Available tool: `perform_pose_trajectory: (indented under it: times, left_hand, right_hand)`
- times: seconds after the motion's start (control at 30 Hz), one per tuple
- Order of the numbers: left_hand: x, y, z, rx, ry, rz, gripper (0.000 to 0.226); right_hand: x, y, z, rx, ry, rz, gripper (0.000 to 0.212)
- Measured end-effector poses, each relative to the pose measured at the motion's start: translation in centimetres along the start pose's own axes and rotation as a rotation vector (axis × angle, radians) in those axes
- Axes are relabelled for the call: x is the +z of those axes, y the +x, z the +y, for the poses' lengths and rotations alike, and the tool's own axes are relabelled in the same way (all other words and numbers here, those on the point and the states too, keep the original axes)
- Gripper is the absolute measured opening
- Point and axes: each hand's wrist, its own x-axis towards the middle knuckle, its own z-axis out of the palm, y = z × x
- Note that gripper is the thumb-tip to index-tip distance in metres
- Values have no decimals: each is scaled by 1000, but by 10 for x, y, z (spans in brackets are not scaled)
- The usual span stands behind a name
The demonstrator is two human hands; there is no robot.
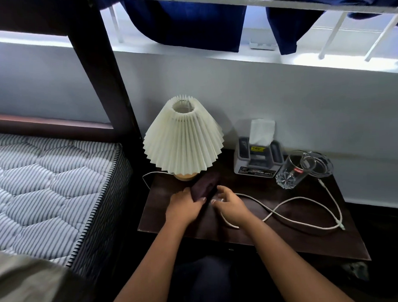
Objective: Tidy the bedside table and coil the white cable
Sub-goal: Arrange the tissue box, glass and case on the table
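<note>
The bedside surface point(287, 242) of dark wood was seen from above, set against a pale wall beside a bed with a striped quilted mattress point(48, 178). The white cable point(271, 212) was laid loose on the surface, uncoiled, in 2 wide loops that crossed once near the middle. 1 end was found at the front right edge, from which the line was carried back towards a clear glass point(289, 173) at the rear right. The other end was hidden beneath the right grip point(229, 204).

A dark maroon pouch point(205, 188) was held by the left grip point(184, 207), with the thumb laid over its near end and the fingers wrapped beneath it. The pouch was pointed towards the base of a lamp point(184, 137) with a pleated cream shade. The fingers of the right grip were curled down over the cable just beside the pouch; whether the cable was actually pinched could not be told.

A grey tissue box point(257, 158), with 1 tissue standing up from it, was placed at the rear between lamp and glass. A thin white lamp cord point(149, 175) was draped off the left rear edge.
</note>
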Motion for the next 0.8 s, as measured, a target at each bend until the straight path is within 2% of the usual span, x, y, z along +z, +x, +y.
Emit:
perform_pose_trajectory:
  times: [0.13,0.2,0.27,0.4,0.6,0.8]
  left_hand:
    - [-7,-3,19,-271,-808,-239,46]
    - [-5,-4,26,-374,-1027,-270,41]
    - [-3,-1,37,-451,-1128,-264,41]
    - [-2,9,59,-485,-1124,-211,43]
    - [13,39,66,-400,-813,27,41]
    - [17,65,84,-420,-564,-11,37]
  right_hand:
    - [9,1,-1,54,359,-7,48]
    - [14,3,0,53,486,-49,48]
    - [14,7,-1,41,594,-44,52]
    - [2,24,-2,-12,638,28,59]
    - [-17,53,0,-108,252,159,60]
    - [-26,66,6,-177,74,215,50]
